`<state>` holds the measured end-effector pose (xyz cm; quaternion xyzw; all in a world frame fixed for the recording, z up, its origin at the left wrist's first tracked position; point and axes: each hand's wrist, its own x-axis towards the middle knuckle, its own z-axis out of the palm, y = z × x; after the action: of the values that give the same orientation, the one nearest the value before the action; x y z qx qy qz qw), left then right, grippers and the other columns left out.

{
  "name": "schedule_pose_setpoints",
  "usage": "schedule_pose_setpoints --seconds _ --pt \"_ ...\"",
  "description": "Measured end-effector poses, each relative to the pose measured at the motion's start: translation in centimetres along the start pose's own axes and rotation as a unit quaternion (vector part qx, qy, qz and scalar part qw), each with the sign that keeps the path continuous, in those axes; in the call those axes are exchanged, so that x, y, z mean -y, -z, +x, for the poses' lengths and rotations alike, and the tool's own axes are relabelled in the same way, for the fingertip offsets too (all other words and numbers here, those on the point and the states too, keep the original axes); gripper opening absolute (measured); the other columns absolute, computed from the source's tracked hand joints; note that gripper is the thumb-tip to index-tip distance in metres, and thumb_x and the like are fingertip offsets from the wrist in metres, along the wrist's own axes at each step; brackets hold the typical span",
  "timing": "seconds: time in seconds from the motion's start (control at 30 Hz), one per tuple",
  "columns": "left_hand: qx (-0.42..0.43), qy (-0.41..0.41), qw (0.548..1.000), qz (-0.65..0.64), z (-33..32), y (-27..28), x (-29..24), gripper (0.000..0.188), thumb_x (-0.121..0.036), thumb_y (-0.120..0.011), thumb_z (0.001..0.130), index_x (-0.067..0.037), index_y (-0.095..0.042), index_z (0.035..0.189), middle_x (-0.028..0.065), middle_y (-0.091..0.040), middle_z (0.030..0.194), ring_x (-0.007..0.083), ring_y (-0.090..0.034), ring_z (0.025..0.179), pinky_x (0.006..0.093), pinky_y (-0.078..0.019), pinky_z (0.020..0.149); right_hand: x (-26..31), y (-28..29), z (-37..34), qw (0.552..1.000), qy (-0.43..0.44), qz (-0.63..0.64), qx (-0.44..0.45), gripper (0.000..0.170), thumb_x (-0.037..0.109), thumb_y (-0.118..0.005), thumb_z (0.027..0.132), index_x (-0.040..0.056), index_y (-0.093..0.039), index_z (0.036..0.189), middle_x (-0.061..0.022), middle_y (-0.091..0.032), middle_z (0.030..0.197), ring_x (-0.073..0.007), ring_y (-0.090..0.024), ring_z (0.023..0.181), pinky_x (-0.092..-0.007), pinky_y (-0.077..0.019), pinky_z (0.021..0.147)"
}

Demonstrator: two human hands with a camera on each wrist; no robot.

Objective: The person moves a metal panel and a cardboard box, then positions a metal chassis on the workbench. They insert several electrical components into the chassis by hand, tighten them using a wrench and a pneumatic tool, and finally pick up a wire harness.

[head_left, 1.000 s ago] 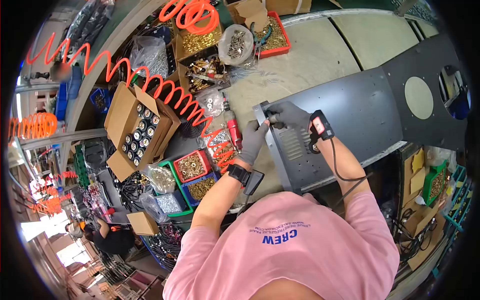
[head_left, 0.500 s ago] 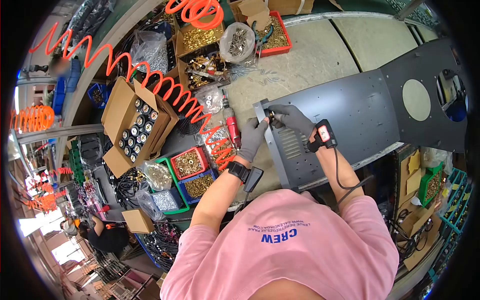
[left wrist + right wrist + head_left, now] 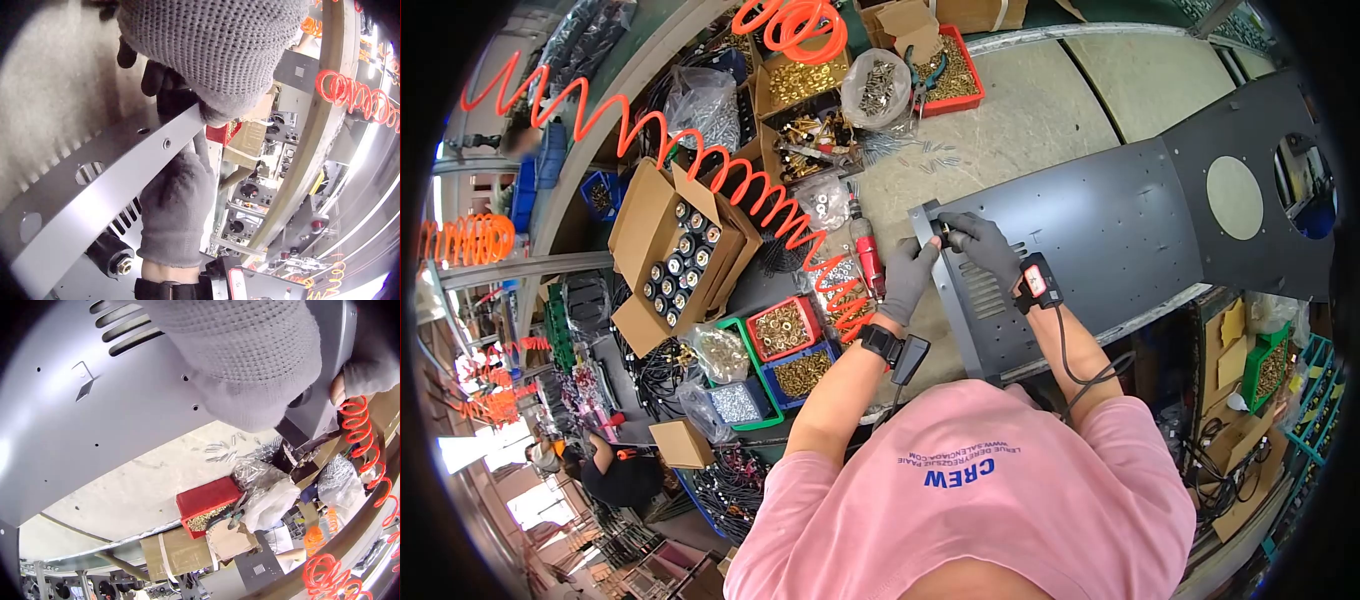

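A dark grey sheet-metal panel (image 3: 1100, 230) lies on the bench, its flange (image 3: 119, 187) standing up along the near-left edge. My gloved left hand (image 3: 908, 278) grips the flange at the corner, its bare thumb tip on the metal. Just inside that corner, my gloved right hand (image 3: 985, 250) pinches a small black round part (image 3: 303, 399), mostly hidden by the fingers. In the left wrist view, a black cylinder (image 3: 107, 255) with a brass nut on its end stands on the panel beside the slots, near the right hand (image 3: 178, 215).
A red air screwdriver (image 3: 866, 255) with coiled orange hose (image 3: 770, 200) lies left of the hands. Farther left are an open carton of black cylinders (image 3: 645, 225) and bins of washers (image 3: 780, 330) and screws (image 3: 802, 373). A red bin (image 3: 962, 100) and loose pins (image 3: 940, 160) lie beyond.
My right hand has turned at the wrist and its fingers have shifted around the black part. The left hand keeps its hold on the flange corner.
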<state>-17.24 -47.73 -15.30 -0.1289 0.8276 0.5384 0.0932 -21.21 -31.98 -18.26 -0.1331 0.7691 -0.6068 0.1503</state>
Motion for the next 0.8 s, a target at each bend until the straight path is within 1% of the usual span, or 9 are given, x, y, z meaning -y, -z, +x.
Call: schedule_pose_setpoints --seconds 0.1,0.3,0.37,0.4,0.5,0.57,0.7,0.77,0.8 --pt "0.004 -0.009 1.000 0.010 0.0 0.1 0.1 0.040 -0.034 -0.058 0.078 0.005 -0.054 0.073 0.0167 -0.049 0.068 0.0250 -0.046 0.063 0.0353 -0.0361 0.059 0.3 0.0 -0.1 0.999 -0.036 0.023 0.010 0.032 -0.001 -0.048 0.079 0.0013 -0.053 0.110 -0.0095 -0.054 0.092 -0.0128 -0.054 0.071 -0.0244 -0.0457 0.064" --pt "0.001 -0.009 1.000 0.020 0.0 0.1 -0.2 0.038 -0.033 -0.058 0.078 0.004 -0.054 0.073 0.0176 -0.051 0.068 0.0259 -0.047 0.064 0.0356 -0.0367 0.060 0.5 -0.2 0.1 0.999 0.008 -0.052 -0.015 0.028 0.008 -0.048 0.082 -0.0006 -0.054 0.107 -0.0087 -0.055 0.082 -0.0120 -0.053 0.065 -0.0247 -0.0458 0.058" --pt "0.009 -0.016 0.999 0.027 -0.3 0.3 -0.9 0.037 -0.033 -0.057 0.079 0.004 -0.055 0.074 0.0172 -0.052 0.069 0.0257 -0.048 0.065 0.0358 -0.0374 0.061 0.4 -1.1 0.5 0.994 -0.023 0.020 -0.106 0.029 0.022 -0.054 0.081 0.0005 -0.057 0.100 -0.0143 -0.059 0.078 -0.0215 -0.057 0.067 -0.0310 -0.0459 0.061" --pt "0.007 -0.015 0.999 0.028 -0.4 0.3 -1.1 0.037 -0.033 -0.057 0.079 0.004 -0.055 0.074 0.0172 -0.052 0.069 0.0257 -0.048 0.065 0.0358 -0.0374 0.061 0.3 -1.3 0.6 0.994 -0.022 0.021 -0.105 0.029 0.022 -0.054 0.081 0.0005 -0.057 0.100 -0.0143 -0.059 0.078 -0.0215 -0.057 0.067 -0.0310 -0.0459 0.061" --pt "0.006 -0.015 1.000 -0.001 -0.5 0.4 -1.4 0.038 -0.033 -0.056 0.079 0.004 -0.056 0.076 0.0171 -0.052 0.069 0.0260 -0.049 0.066 0.0353 -0.0380 0.061 0.5 -1.1 1.3 0.989 -0.113 0.017 -0.099 0.032 0.025 -0.054 0.082 -0.0003 -0.056 0.101 -0.0108 -0.058 0.070 -0.0174 -0.055 0.059 -0.0299 -0.0458 0.055" --pt "0.019 -0.001 1.000 0.007 -0.3 0.3 -1.1 0.038 -0.034 -0.056 0.079 0.004 -0.056 0.077 0.0178 -0.052 0.069 0.0270 -0.049 0.067 0.0348 -0.0383 0.062 1.2 -0.1 1.2 0.980 -0.177 0.091 -0.015 0.028 0.024 -0.054 0.082 0.0000 -0.058 0.095 -0.0076 -0.057 0.064 -0.0131 -0.053 0.054 -0.0287 -0.0444 0.051" --pt "-0.003 -0.014 0.999 0.042 -0.1 0.1 -0.6 0.039 -0.035 -0.057 0.078 0.004 -0.056 0.076 0.0182 -0.052 0.069 0.0281 -0.049 0.066 0.0348 -0.0382 0.061 1.9 0.9 0.6 0.976 -0.157 0.148 0.033 0.030 0.028 -0.051 0.083 -0.0002 -0.060 0.088 -0.0096 -0.058 0.063 -0.0179 -0.055 0.056 -0.0315 -0.0443 0.053" --pt "0.006 -0.006 0.998 0.055 0.1 0.2 -0.3 0.040 -0.036 -0.057 0.078 0.004 -0.056 0.076 0.0183 -0.052 0.068 0.0288 -0.049 0.066 0.0351 -0.0382 0.061 2.3 0.3 1.3 0.983 -0.168 -0.076 -0.012 0.031 0.026 -0.047 0.086 -0.0019 -0.059 0.091 -0.0080 -0.058 0.065 -0.0108 -0.052 0.051 -0.0256 -0.0417 0.049" --pt "0.005 -0.008 0.998 0.057 0.1 0.3 -0.3 0.040 -0.036 -0.057 0.078 0.004 -0.056 0.076 0.0183 -0.052 0.068 0.0288 -0.049 0.066 0.0351 -0.0382 0.061 1.7 0.0 1.4 0.983 -0.167 -0.075 -0.013 0.031 0.026 -0.047 0.086 -0.0019 -0.059 0.091 -0.0080 -0.058 0.065 -0.0108 -0.052 0.051 -0.0256 -0.0417 0.049"
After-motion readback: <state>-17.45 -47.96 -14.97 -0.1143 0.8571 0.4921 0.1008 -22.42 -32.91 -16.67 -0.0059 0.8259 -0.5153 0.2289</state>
